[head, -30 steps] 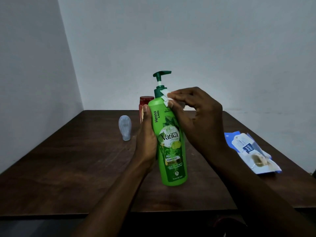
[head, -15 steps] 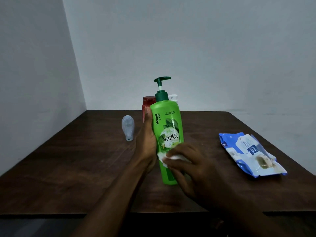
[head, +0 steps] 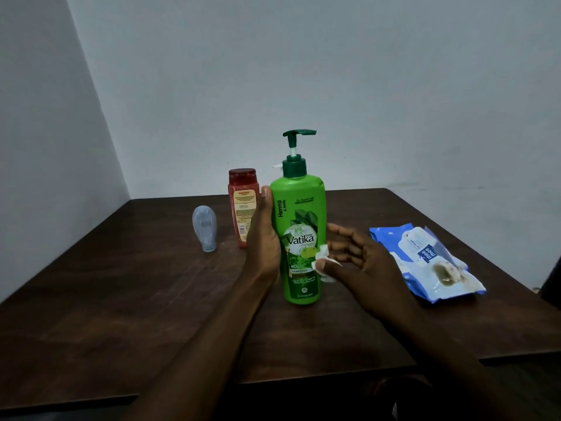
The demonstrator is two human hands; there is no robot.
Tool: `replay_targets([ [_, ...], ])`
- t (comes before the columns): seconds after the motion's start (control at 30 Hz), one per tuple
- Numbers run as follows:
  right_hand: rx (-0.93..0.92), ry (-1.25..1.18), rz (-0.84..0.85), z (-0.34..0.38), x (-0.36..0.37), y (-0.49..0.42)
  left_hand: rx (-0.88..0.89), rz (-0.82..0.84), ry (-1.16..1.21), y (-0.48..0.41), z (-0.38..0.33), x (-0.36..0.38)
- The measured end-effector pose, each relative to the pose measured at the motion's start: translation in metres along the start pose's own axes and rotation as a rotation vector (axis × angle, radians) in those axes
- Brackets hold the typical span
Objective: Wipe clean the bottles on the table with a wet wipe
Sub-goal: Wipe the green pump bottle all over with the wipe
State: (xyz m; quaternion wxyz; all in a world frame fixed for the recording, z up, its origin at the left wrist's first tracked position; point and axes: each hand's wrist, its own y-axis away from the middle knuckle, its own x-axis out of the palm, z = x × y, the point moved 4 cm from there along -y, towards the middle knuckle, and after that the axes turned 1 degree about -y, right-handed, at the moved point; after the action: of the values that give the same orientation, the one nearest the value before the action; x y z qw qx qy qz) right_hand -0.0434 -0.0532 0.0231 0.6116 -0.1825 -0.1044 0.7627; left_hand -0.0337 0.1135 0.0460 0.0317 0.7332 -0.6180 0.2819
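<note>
the right hand (head: 361, 262) is shifting from the lower front of the green bottle (head: 299, 214) to its 3 o'clock side, thumb pinching the wet wipe (head: 322, 259); the left hand (head: 264, 238) is gripping at 9 o'clock, steadying it on the table (head: 121, 299).

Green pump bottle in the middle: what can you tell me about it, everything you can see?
The green shampoo bottle looks like glossy plastic, tall with flat shoulders, topped by a dark green pump on a white stem, nozzle pointing right. Its label reads Vatika, Henna & Amla, with leaves pictured. It is upright, apparently standing on the dark wooden table. The left hand holds its left side; the right hand pinches a white wet wipe at its right edge.
</note>
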Motion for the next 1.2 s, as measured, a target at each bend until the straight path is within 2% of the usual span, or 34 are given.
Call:
replay_targets([
  [0.17,-0.007,0.066,-0.057,-0.012,-0.016,-0.006,0.008,0.005,-0.111,-0.007,0.016,0.012],
  [0.37,0.022,0.066,-0.121,-0.034,-0.031,-0.012,0.038,0.087,-0.229,-0.02,0.035,0.023],
  [0.57,0.018,0.067,-0.208,-0.043,-0.044,-0.031,-0.009,0.245,-0.277,-0.045,0.036,0.036],
  [0.7,0.018,0.134,-0.255,-0.051,-0.051,-0.055,-0.065,0.299,-0.417,-0.061,0.032,0.037],
  [0.8,0.045,0.126,-0.275,-0.06,-0.053,-0.072,-0.077,0.31,-0.438,-0.073,0.031,0.037],
  [0.97,0.046,0.166,-0.33,-0.068,-0.054,-0.095,-0.03,0.245,-0.467,-0.096,0.028,0.044],
  [1.2,0.044,0.221,-0.376,-0.073,-0.052,-0.12,-0.054,0.12,-0.493,-0.122,0.037,0.052],
])
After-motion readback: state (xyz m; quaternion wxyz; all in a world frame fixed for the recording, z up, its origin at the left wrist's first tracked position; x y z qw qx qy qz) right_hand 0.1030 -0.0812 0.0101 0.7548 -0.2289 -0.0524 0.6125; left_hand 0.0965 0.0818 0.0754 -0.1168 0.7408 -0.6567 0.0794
